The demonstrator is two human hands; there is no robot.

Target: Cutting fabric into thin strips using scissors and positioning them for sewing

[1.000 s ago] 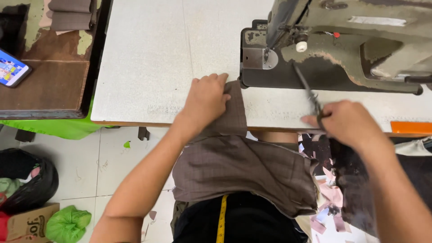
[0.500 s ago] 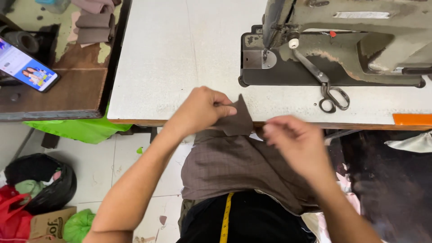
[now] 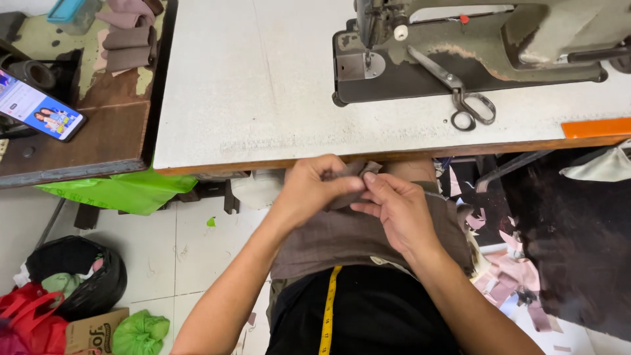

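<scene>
A brown piece of fabric (image 3: 342, 238) lies across my lap, just below the front edge of the white sewing table (image 3: 263, 98). My left hand (image 3: 312, 190) pinches the fabric's upper edge from the left. My right hand (image 3: 394, 210) pinches the same edge from the right, fingertips meeting the left hand's. A grey-green sewing machine (image 3: 473, 46) stands at the table's far right, with a pair of scissors (image 3: 457, 89) lying on its base. A yellow tape measure (image 3: 328, 309) hangs down my black top.
To the left a wooden side table (image 3: 79, 138) carries a lit phone (image 3: 39, 112) and folded brown pieces (image 3: 125, 46). An orange strip (image 3: 595, 127) lies at the table's right edge. Green bags, a black bin (image 3: 79, 273) and fabric scraps sit on the tiled floor.
My right hand set the scissors down on the machine base and came to the fabric. Both hands drew the fabric off the table edge onto my lap.
</scene>
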